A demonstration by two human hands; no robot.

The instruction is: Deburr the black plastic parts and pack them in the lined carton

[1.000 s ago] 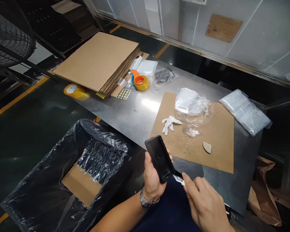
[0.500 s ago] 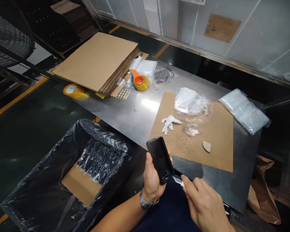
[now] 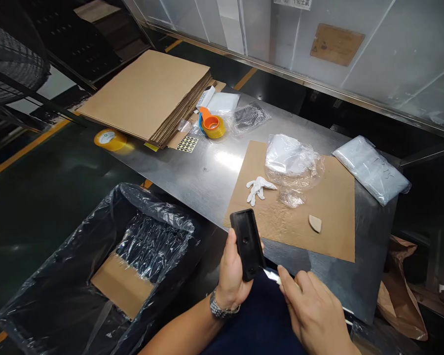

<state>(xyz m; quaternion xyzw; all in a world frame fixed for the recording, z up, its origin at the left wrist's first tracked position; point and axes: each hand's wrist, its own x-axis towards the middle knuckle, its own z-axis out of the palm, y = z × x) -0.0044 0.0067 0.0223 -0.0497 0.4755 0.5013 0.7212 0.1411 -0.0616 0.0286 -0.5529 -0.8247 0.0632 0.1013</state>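
The left hand (image 3: 231, 276) is clamped around a black oblong case (image 3: 247, 244), held just in front of the near edge of the cardboard sheet (image 3: 318, 241). The case's long axis runs away from the person. Its far end overlaps the sheet's near corner and leans slightly left, broad face upward. The right hand (image 3: 313, 310), also in front of that edge, pinches a small blade (image 3: 272, 274) with its tip at the case's lower end.

From here I see overhead light glaring white on the middle of the table (image 3: 224, 160), the floor (image 3: 40, 197) at left dim, focus sharp, straight lines bowing slightly near the edges.
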